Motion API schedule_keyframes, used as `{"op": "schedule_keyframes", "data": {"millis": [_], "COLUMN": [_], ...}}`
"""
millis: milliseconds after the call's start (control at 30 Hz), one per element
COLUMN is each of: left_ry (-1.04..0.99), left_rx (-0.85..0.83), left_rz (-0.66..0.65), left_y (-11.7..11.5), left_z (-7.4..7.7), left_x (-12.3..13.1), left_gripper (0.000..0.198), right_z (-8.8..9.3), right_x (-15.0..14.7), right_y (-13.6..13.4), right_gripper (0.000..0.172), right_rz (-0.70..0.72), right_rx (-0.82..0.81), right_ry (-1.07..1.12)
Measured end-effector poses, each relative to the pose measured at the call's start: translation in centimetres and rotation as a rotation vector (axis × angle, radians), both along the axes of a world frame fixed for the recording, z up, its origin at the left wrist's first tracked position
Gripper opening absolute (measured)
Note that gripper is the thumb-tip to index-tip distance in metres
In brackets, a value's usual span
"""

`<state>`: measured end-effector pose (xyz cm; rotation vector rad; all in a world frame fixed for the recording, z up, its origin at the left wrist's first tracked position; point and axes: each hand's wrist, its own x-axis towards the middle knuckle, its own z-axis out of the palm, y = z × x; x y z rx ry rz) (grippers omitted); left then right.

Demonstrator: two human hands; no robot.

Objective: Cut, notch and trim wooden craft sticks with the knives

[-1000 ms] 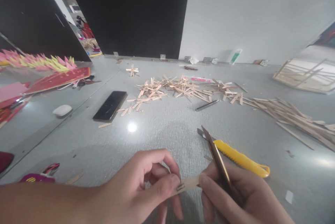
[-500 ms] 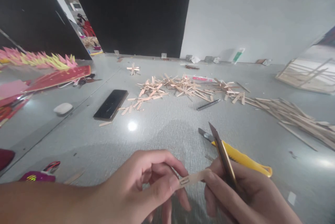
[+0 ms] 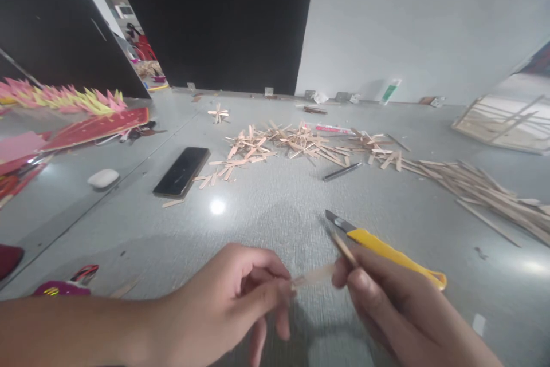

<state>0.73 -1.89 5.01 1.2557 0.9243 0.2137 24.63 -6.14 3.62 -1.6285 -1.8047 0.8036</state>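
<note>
We are holding a wooden stick (image 3: 313,275) between both hands, low in front of us and just above the grey surface (image 3: 266,212). The fingers of our left hand (image 3: 240,298) are pinching its left end, with the thumb pressing along the top. Our right hand (image 3: 387,310) is gripping the stick's right end, and its fingers are also grasping a thin strip (image 3: 344,248) that is pointing up and away from us. Just behind that hand a yellow knife (image 3: 389,252) is lying with its blade out. Farther off a heap of sticks (image 3: 296,146) is lying scattered, with a black phone (image 3: 182,172) to its left and a dark pen (image 3: 341,172) beside it.
</note>
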Motion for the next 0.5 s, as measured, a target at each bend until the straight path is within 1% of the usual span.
{"op": "schedule_keyframes", "data": {"millis": [33,100,167,233,300,367,500], "left_ry": [0.045,0.12,0.175,0.201,0.201,0.19,0.162], "left_rx": [0.011,0.036,0.059,0.088,0.099,0.082,0.05], "left_rz": [0.013,-0.009,-0.051,-0.072,-0.075,-0.085,-0.136], "left_y": [0.3,1.0,1.6,2.1,2.4,2.6,2.9], "left_z": [-0.5,-1.6,-2.7,-3.4,-3.6,-3.5,-3.2], "left_x": [0.0,0.0,-0.1,-0.2,-0.2,-0.3,-0.3], "left_gripper": [0.036,0.035,0.037,0.038,0.036,0.033,0.034], "right_z": [-0.7,-2.0,-3.1,-3.8,-4.4,-4.9,-5.3], "right_x": [0.5,1.2,1.5,1.5,1.5,1.5,1.9], "right_y": [0.3,0.9,1.3,1.3,1.1,0.9,0.5], "right_gripper": [0.039,0.029,0.03,0.035,0.033,0.031,0.054], "right_rz": [0.046,0.178,0.326,0.422,0.454,0.479,0.543], "right_rx": [0.117,0.368,0.529,0.596,0.642,0.679,0.706], "right_ry": [-0.112,-0.346,-0.523,-0.616,-0.654,-0.686,-0.789]}}
